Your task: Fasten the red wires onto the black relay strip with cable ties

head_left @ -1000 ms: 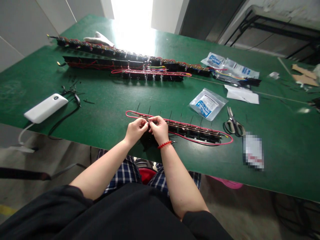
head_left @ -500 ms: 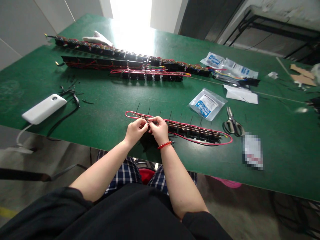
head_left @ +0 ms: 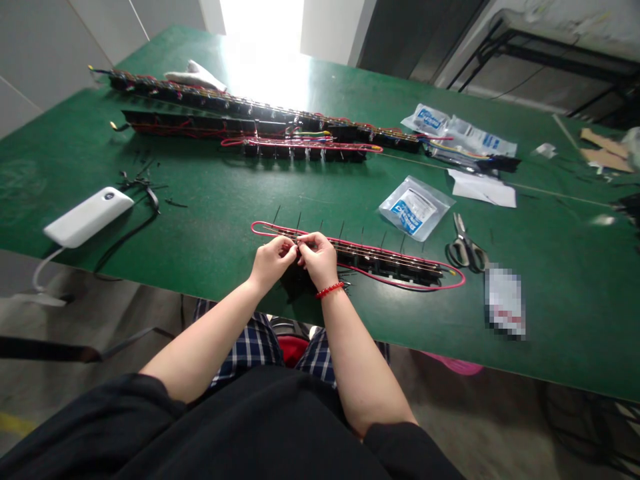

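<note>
Black top (head_left: pixel 225 427), blue plaid pants (head_left: pixel 245 348), red beaded bracelet (head_left: pixel 329 290).

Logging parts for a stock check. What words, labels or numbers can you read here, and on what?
Nothing can be quoted.
Plastic bag: blue label, too small to read.
Plastic bags farther along the table: blue print, too small to read.
White packet: blurred, unreadable.

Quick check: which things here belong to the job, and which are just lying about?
Job: left hand, right hand, black connector strip, red wire loop, black cable ties.
Lying about: scissors, white power bank, clear plastic packet.
</note>
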`<control>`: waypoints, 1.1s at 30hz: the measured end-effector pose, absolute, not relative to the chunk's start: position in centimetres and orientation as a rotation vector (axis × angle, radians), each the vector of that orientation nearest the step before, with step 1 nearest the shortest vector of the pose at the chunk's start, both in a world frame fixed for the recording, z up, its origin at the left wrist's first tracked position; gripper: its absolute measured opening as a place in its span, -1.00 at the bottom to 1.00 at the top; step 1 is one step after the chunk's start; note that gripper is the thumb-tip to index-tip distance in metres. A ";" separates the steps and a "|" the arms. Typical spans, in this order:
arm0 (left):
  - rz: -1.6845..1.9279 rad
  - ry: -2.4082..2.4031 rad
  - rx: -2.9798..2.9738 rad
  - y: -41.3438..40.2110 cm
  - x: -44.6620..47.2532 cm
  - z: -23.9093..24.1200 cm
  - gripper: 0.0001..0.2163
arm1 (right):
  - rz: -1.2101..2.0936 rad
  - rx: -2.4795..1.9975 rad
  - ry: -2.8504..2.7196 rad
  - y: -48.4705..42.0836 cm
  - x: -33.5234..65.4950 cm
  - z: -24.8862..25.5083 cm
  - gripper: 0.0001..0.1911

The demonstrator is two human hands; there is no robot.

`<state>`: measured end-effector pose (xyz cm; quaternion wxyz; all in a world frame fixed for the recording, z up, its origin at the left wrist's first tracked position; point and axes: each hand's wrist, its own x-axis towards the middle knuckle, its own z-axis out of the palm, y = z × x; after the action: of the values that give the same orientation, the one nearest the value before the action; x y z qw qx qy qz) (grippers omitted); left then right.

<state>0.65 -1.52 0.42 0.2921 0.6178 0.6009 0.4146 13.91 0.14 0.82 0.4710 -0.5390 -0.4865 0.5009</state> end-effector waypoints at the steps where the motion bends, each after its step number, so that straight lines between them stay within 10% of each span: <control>1: 1.104 1.601 1.645 -1.5 0.7 0.4 -0.89 | 1.227 -1.321 -1.192 0.1 13.9 0.8 -0.85; 33: 1.109 1.589 1.628 -1.4 0.6 0.1 -0.90 | 1.225 -1.315 -1.179 0.1 13.8 0.9 -0.90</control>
<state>0.58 -1.38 0.13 0.3005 0.6135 0.5989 0.4179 13.78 0.05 0.95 0.4760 -0.5379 -0.4825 0.5013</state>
